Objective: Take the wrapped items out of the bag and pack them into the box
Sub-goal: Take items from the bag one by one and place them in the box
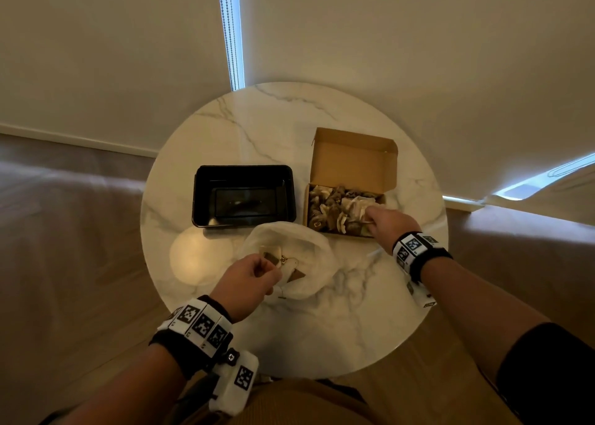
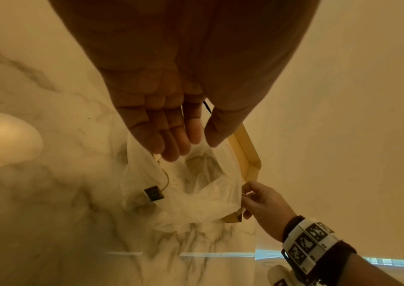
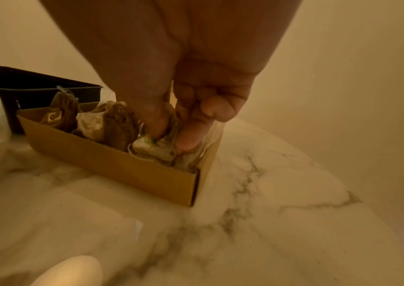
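Head view: your right hand (image 1: 388,225) is pinching a pale wrapped item (image 3: 155,149) into the near right corner of the cardboard box (image 1: 346,233) | your left hand (image 2: 171,123) is hovering over the plastic bag (image 1: 314,263), fingers relaxed, holding nothing | more wrapped items (image 2: 153,193) are lying inside the bag on the marble table (image 1: 322,334).

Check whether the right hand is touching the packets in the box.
Touching. The right wrist view shows the right hand with fingertips pinching a pale packet inside the box.

Black plastic tray (image 1: 243,170) on round marble table (image 1: 277,122), pale roller blinds (image 1: 112,54) behind.
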